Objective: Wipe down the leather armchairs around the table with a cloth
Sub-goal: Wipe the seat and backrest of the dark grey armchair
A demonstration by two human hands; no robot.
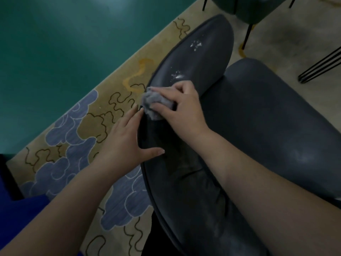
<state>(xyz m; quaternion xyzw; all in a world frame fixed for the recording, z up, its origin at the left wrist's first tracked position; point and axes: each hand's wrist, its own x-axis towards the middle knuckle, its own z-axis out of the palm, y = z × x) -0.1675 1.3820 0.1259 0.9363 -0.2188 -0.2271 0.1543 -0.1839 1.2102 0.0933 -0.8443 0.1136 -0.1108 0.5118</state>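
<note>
Both bare arms reach up toward 12 o'clock. The left hand (127,137) lies flat, its fingers straight and its thumb pointing to 3 o'clock. The right hand (181,106) has its fingers curled, gripping something at 9 o'clock.

Dim room: teal floor (46,52), beige rug (114,93) with blue cloud shapes, black hairpin legs (321,65).

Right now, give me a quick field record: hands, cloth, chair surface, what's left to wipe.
right hand: grips the crumpled grey cloth, pressing it on the backrest rim
left hand: open, fingers flat against the outer side of the dark grey leather armchair
white specks: two patches on the backrest beyond the cloth, not yet wiped
floor: patterned beige-and-blue rug
</note>
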